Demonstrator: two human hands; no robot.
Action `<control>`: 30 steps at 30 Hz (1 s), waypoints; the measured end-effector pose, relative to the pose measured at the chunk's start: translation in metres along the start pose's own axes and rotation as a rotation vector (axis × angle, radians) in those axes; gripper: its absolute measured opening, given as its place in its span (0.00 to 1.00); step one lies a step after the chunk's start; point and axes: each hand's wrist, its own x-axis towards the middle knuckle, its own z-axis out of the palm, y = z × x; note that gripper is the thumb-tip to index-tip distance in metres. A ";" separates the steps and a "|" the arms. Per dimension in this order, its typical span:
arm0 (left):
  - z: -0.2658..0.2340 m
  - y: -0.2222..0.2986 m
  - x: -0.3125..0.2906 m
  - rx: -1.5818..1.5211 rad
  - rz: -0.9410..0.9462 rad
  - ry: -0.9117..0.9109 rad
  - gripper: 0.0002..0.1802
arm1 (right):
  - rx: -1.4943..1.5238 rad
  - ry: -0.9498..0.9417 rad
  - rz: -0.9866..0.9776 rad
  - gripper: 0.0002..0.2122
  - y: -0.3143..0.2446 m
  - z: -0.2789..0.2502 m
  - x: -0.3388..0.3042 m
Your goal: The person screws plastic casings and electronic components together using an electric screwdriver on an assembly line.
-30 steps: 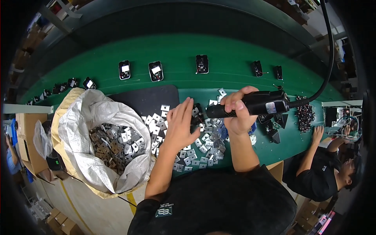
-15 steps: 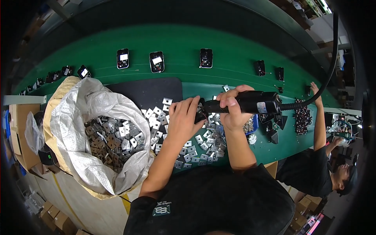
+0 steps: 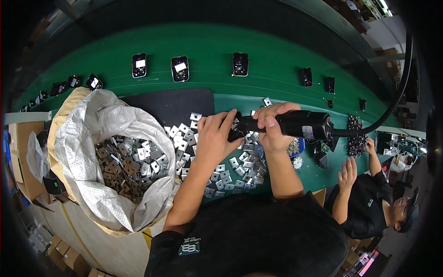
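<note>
My right hand (image 3: 275, 129) is wrapped round a black electric screwdriver (image 3: 302, 124) held nearly level, its cable (image 3: 392, 104) leaving from the rear. The tool's tip points left into a small black housing (image 3: 235, 133). Steadying that housing is my left hand (image 3: 214, 137), its fingers curled over the near side and hiding much of it. A thin red wire shows beside the part. Around and below both hands lie many loose square metal plates (image 3: 240, 171), each with a hole.
A large woven sack (image 3: 78, 184) of metal plates stands at left. Several black housings (image 3: 180, 69) sit along the green belt (image 3: 207, 46). Right of my hands are a blue tray (image 3: 302, 147) of small screws and a pile of small dark parts (image 3: 355, 138). A co-worker (image 3: 364, 203) works at right.
The co-worker's outstretched arm has come back from the belt, and both their hands now show. My hands keep the screwdriver and housing almost in place; the view has shifted slightly.
</note>
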 end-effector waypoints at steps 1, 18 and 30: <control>0.000 0.000 0.002 -0.002 -0.005 0.001 0.41 | 0.016 -0.021 0.006 0.14 0.000 0.000 0.001; -0.004 0.012 0.009 0.134 -0.019 -0.021 0.40 | -0.055 0.074 -0.195 0.22 -0.028 -0.008 -0.003; 0.047 0.031 0.138 0.402 0.123 0.038 0.38 | -0.250 0.310 -0.211 0.19 -0.049 -0.083 0.006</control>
